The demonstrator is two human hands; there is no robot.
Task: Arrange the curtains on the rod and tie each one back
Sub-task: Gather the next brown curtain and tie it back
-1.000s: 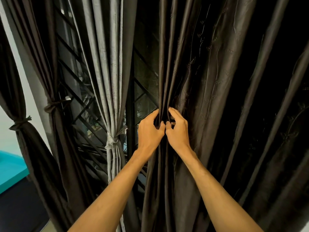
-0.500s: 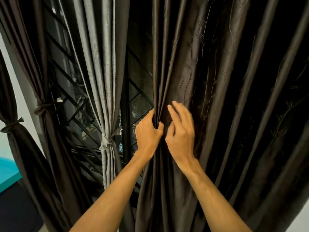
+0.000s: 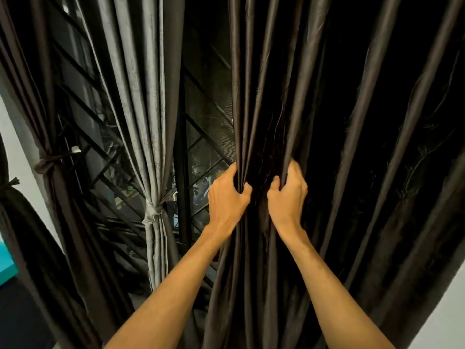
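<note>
Fabric under inspection: dark brown curtain (image 3: pixel 314 96), hanging loose and untied. It lies directly under both grips, spreads wide to the right of the right grip, and runs up out of view above them. The rod is not in view.

Left grip (image 3: pixel 226 197): fingers curled round a bunch of pleats at the curtain's left edge, thumb laid across the front. Right grip (image 3: pixel 286 197): just beside it at the same height, fingers hooked into the next folds with the thumb closing on them. A narrow band of gathered folds sits between the two.

Left of the left grip, a grey curtain (image 3: pixel 141 109) is already cinched by its tie (image 3: pixel 152 212) in front of the window grille (image 3: pixel 201 117). Further left, a dark curtain (image 3: pixel 57 222) is bound as well.

Handling assessment:
- The cloth appears soft and limp, with no stiffness to hold a pleat unaided.
- The satin sheen suggests a slippery surface, so folds are likely to slide out of a light fingertip pinch.
- A panel this wide probably carries noticeable weight once bunched.
- Faint raised stitching to the right of the right grip could snag if dragged.

Recommended hold: whole-hand clasp at the present height, roughly level with the neighbouring ties. Feed folds from the right grip towards the left grip until the full width is collected. No tie for this panel is visible.
</note>
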